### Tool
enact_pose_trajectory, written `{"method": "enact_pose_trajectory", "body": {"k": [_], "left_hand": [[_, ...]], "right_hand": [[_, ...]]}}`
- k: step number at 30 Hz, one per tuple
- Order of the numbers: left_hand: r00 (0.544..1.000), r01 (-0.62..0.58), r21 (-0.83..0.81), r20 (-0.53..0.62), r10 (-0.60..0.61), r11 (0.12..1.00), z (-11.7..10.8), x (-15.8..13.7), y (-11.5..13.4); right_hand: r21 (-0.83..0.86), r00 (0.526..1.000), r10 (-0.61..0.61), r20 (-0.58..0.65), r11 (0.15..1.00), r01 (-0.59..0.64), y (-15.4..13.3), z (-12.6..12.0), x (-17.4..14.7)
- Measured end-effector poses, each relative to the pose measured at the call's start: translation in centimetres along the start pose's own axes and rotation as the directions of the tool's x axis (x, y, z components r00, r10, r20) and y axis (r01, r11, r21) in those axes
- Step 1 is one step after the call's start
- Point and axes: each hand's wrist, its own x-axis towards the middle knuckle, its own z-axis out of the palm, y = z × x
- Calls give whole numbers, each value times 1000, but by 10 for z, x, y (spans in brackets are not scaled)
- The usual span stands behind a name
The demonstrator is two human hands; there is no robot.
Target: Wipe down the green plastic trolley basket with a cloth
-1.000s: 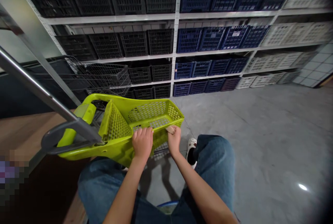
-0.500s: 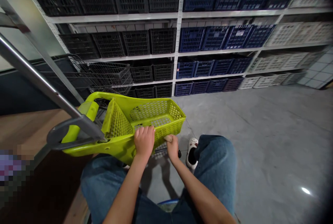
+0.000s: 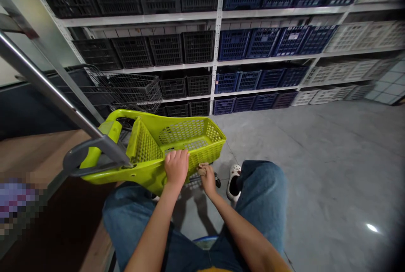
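Note:
A lime-green plastic shopping cart (image 3: 148, 175) with perforated basket walls stands in front of my knees, its front end to the right. My left hand (image 3: 176, 167) is closed over the near rim of the basket, fingers hooked to the inner side. In my right hand (image 3: 209, 182), a crumpled tan cloth (image 3: 202, 169) is pinched and lies against the outer side wall near the cart's front. Part of the cloth is hidden by my fingers. A grey plastic bracket with a metal pole (image 3: 63, 95) rises from the cart's handle end.
Shelves ahead hold black crates (image 3: 166, 50), blue crates (image 3: 234, 45) and white crates (image 3: 344, 38). A dark wire shopping cart (image 3: 136, 90) stands behind the green one. To the left is a wooden surface (image 3: 47, 149). The floor (image 3: 329, 171) is grey.
My right hand has shifted slightly left and the cloth shows more, now bunched beyond the fingers. My left hand keeps its hold on the rim. The view has shifted slightly.

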Motion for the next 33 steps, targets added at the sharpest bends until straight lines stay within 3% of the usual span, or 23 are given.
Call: {"method": "enact_pose_trajectory", "body": {"k": [3, 6, 8, 10, 13, 15, 17, 19, 21, 24, 27, 29, 33], "left_hand": [[1000, -2, 4, 0, 2, 1000, 1, 0, 0], [1000, 7, 8, -6, -7, 1000, 2, -1, 0], [1000, 6, 9, -5, -6, 1000, 1, -1, 1], [1000, 6, 3, -2, -6, 1000, 1, -1, 1], [1000, 12, -1, -2, -12, 1000, 1, 0, 1], [1000, 11, 10, -3, -11, 1000, 1, 1, 0], [1000, 5, 15, -1, -5, 1000, 1, 2, 0], [1000, -1, 9, 3, 1, 1000, 1, 3, -1], [1000, -4, 1, 5, 4, 1000, 1, 3, -2], [1000, 0, 5, -5, 0, 1000, 2, 3, -2], [1000, 13, 8, -18, -13, 1000, 4, 3, -2], [1000, 20, 2, -18, -20, 1000, 5, 3, -2], [1000, 28, 8, 10, -28, 1000, 2, 4, 2]], "right_hand": [[-39, 983, 78, -164, 996, -86, -7, -26, 41], [-42, 904, 104, -414, 990, -133, -24, -61, 97], [-56, 884, 60, -463, 994, -97, -34, -75, 121], [-107, 919, -50, -390, 994, 8, -45, -76, 125], [-187, 952, -273, -142, 951, 245, -63, -60, 105], [-212, 916, -394, 75, 891, 401, -75, -49, 90], [-221, 843, -472, 257, 820, 527, -81, -47, 86], [-247, 791, -503, 349, 765, 595, -77, -57, 95], [-304, 804, -487, 343, 752, 585, -65, -76, 114], [-423, 901, -373, 222, 796, 434, -47, -102, 141], [-448, 947, -291, 134, 835, 320, -49, -101, 142], [-391, 928, -332, 171, 841, 373, -64, -83, 128], [-251, 811, -490, 318, 782, 571, -99, -41, 97]]}}
